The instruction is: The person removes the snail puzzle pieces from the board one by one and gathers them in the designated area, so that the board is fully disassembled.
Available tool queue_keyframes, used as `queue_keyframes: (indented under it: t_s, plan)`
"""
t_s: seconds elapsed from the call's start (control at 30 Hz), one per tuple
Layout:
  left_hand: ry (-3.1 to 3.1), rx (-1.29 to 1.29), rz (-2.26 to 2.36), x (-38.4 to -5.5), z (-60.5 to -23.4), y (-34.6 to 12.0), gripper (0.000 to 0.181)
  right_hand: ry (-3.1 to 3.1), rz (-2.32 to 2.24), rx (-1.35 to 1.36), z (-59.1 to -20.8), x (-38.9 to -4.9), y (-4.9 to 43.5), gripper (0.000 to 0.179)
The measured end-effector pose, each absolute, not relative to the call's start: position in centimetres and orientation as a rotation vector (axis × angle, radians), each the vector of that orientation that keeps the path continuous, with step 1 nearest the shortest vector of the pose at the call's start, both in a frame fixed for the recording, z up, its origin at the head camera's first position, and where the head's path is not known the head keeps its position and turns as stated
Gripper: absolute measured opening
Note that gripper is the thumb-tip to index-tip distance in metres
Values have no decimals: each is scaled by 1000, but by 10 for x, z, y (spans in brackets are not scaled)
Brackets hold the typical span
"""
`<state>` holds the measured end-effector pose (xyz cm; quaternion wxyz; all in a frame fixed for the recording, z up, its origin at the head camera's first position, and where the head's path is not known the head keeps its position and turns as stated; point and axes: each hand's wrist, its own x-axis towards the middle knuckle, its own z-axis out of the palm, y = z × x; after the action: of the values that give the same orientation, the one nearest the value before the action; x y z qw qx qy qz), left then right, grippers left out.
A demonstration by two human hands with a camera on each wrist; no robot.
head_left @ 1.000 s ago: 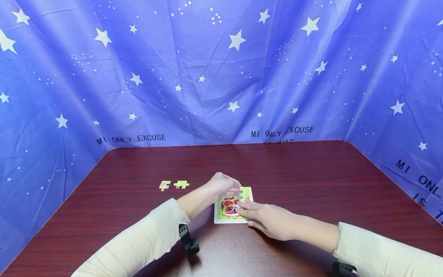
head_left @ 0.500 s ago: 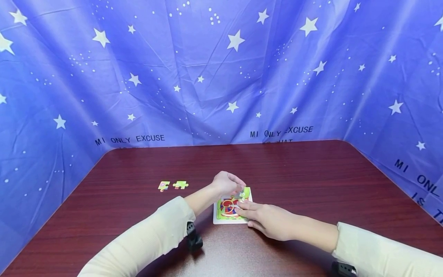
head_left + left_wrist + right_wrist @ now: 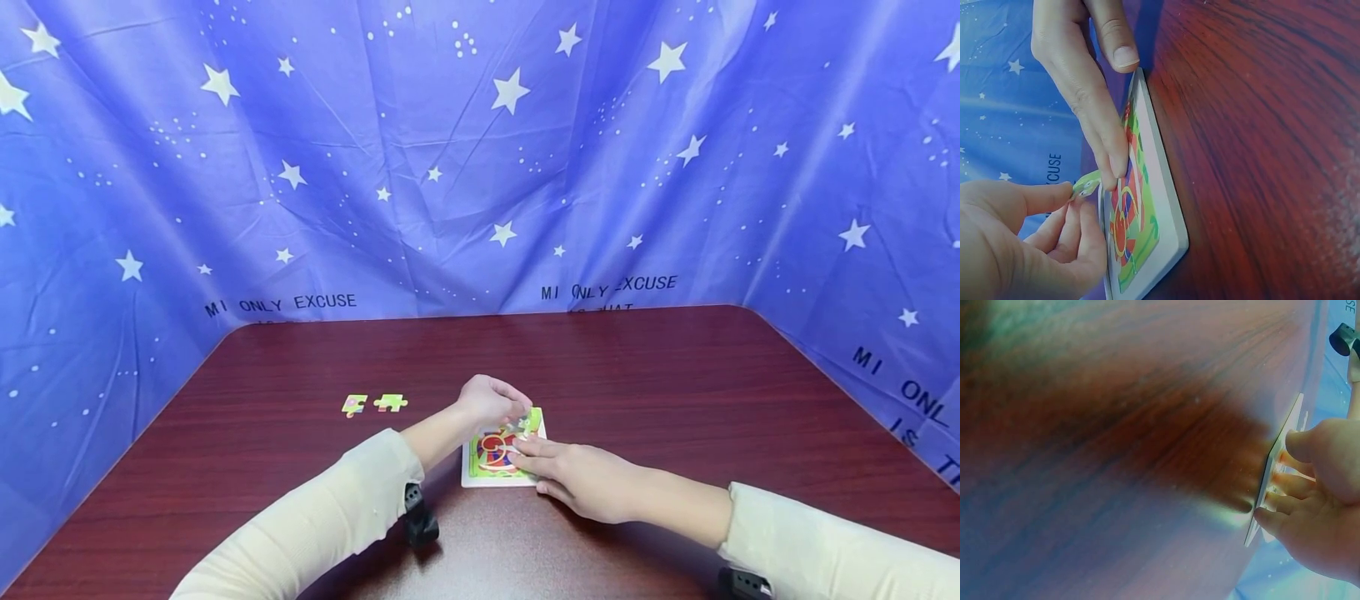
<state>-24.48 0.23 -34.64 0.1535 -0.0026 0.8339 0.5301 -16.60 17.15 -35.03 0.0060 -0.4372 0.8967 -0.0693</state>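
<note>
A small framed jigsaw puzzle (image 3: 486,481) with a red, blue and green picture lies on the table. At its far side my left hand (image 3: 491,402) pinches a green puzzle piece (image 3: 1087,185) with printed eyes between thumb and fingers. In the left wrist view this piece stands tilted up from the puzzle's surface. My right hand (image 3: 592,479) rests its extended fingers on the right part of the puzzle, and its thumb is by the white border. The right wrist view shows that hand (image 3: 1316,506) at the frame's edge, with the picture mostly hidden.
Two loose puzzle pieces, one with pink (image 3: 355,405) and one mostly green (image 3: 392,402), lie left of the puzzle. The dark red wooden table (image 3: 637,367) ends at a blue star-printed curtain (image 3: 420,125). Black wrist cameras hang below both sleeves.
My left hand has shifted slightly right over the puzzle's far side, and the green piece between its fingers now shows tilted up. The right hand stays in place.
</note>
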Motion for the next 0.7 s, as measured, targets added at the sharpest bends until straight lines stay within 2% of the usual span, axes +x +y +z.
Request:
queue_keyframes:
  t_s: [0.3,0.7]
  plan:
    - [2274,-18,1674,-251,-345,-9,11,2805,-229,-1353,-350,-165,171,43]
    - [2203,-20,1731,-264,-339,-54,21,2836,-201,-1336,-352,-164,172,45]
